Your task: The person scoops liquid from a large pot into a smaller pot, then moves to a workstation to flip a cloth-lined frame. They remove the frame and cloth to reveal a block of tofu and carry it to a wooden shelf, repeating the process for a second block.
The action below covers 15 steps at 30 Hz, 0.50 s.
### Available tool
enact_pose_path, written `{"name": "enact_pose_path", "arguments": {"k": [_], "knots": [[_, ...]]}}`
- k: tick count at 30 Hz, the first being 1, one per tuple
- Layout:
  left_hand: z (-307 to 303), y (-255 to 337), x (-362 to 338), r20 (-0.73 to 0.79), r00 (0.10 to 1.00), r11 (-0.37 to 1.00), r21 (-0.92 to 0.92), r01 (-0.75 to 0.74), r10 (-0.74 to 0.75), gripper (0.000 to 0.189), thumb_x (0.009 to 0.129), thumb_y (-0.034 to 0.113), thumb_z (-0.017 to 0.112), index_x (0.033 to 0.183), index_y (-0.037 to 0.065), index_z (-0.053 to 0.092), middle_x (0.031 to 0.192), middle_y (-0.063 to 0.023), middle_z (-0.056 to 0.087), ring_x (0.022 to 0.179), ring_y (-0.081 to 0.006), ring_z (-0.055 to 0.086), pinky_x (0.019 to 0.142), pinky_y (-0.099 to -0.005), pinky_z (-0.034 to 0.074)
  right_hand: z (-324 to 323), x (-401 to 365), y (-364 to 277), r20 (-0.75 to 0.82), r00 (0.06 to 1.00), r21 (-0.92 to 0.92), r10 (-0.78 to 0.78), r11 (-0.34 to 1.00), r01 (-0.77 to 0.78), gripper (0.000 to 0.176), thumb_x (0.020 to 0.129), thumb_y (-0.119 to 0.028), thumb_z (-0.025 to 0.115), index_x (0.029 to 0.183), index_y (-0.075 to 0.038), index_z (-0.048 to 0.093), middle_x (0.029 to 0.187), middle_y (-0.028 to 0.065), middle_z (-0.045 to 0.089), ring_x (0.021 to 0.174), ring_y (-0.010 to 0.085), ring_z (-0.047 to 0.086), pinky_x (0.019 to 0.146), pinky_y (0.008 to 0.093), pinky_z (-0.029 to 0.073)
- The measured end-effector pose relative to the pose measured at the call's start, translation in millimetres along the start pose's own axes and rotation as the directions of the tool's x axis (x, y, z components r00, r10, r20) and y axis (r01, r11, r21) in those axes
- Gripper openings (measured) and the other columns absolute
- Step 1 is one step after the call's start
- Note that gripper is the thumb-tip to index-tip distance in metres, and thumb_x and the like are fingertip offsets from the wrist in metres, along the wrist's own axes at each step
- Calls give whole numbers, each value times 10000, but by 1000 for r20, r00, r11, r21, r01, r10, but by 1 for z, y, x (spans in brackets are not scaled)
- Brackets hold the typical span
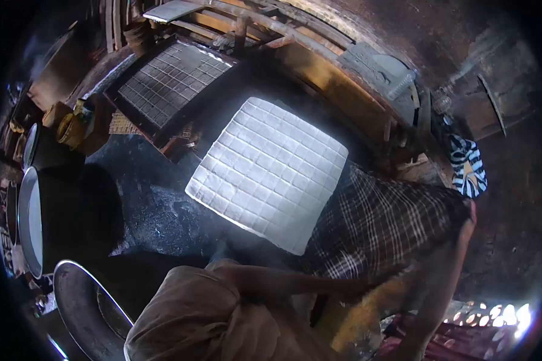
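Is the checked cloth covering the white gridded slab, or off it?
Off. The white slab lies bare, its whole grid showing; the checked cloth lies spread beside its right edge.

In the upper left of the frame I see a dark wooden tray (171, 78) with a grid of small squares, tilted against wooden beams (265, 27) that run along the top, and just left of it a yellow container (72, 129). Round metal pans (30, 222) stand along the left edge, with another pan (81, 301) at the lower left beside the dark, wet surface (156, 204). At the right hangs a black-and-white striped cloth (468, 165), and embers (494, 316) glow in the lower right corner.
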<state>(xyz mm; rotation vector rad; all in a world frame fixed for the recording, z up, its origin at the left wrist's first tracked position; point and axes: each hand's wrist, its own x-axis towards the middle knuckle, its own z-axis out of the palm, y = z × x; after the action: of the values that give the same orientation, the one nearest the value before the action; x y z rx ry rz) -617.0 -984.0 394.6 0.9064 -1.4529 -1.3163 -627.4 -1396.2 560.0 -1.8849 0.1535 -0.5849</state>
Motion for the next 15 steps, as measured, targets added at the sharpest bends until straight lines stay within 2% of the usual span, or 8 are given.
{"name": "enact_pose_path", "arguments": {"k": [1, 3, 5, 7, 9, 11, 12, 15], "knots": [[-15, 8, -32, -117, 989, 988, -133, 79, -95, 649, 771, 210, 572, 1293, -19, 260, 1209, -213, 406, 1090, -288, 418, 916, -366, 360, -6, -4, 41, 275, 958, 302, -80, 953, -7, 373, 810, -90, 430, 1168, 8, 465, 919, 58, 563, 808, 147, 525, 746, 270, 421], [-31, -43, -76, -293, 953, 869, 488, 80, 76, 623, 754, 230, 598, 1254, -18, 322, 1196, -203, 423, 1082, -296, 434, 915, -363, 366, 55, -5, 48, 183, 977, 270, 113, 949, -160, 348, 768, -33, 475, 1114, -11, 512, 837, 32, 555, 726, 135, 510, 692, 275, 420], [-83, -8, -137, -394, 910, 831, 459, 315, -128, 594, 744, 228, 621, 1225, -3, 361, 1179, -184, 444, 1057, -290, 452, 912, -356, 366, 197, -18, 35, -257, 947, -238, 193, 937, -255, 225, 751, -6, 473, 960, -44, 546, 733, 32, 532, 666, 129, 500, 645, 276, 422], [-103, -62, -211, -798, 553, 967, -143, 212, -240, 534, 730, 185, 651, 1185, 28, 421, 1122, -141, 491, 1029, -247, 470, 891, -332, 381, 253, -64, 103, -225, 963, -527, 149, 813, -249, 158, 731, -2, 465, 836, -69, 562, 686, 39, 528, 637, 125, 511, 586, 271, 428], [-146, -78, -298, -945, 251, 937, -120, 327, -209, 518, 740, 145, 657, 1186, 26, 422, 1097, -136, 517, 1027, -243, 486, 887, -326, 390, 291, -123, 185, -200, 920, -646, 338, 660, -383, 163, 680, -18, 519, 810, -90, 585, 732, 37, 553, 638, 135, 542, 532, 279, 435], [-178, -84, -379, -999, -36, 848, 5, 530, 29, 518, 744, 142, 661, 1189, 21, 426, 1098, -164, 534, 1037, -271, 503, 882, -337, 400, 330, -167, 203, -235, 645, -291, 728, 580, -761, 208, 759, -164, 563, 958, -108, 572, 832, 46, 576, 732, 168, 553, 631, 311, 439], [-192, -82, -411, -983, -119, 797, -183, 576, -139, 493, 776, 184, 619, 1208, 49, 423, 1192, -201, 468, 1082, -322, 471, 888, -372, 389, 366, -177, 175, -251, 442, -31, 861, 449, -893, 256, 792, -224, 569, 1017, -101, 563, 869, 63, 591, 811, 227, 568, 712, 345, 449], [-204, -103, -472, -994, -103, 613, -94, 785, -21, 413, 808, 162, 517, 1196, 45, 441, 1183, -211, 467, 1059, -357, 473, 894, -380, 402, 417, -204, 167, -362, 449, 323, 817, 561, -762, 365, 793, -343, 552, 1081, -126, 503, 865, 28, 555, 744, 98, 518, 614, 283, 421]]}}
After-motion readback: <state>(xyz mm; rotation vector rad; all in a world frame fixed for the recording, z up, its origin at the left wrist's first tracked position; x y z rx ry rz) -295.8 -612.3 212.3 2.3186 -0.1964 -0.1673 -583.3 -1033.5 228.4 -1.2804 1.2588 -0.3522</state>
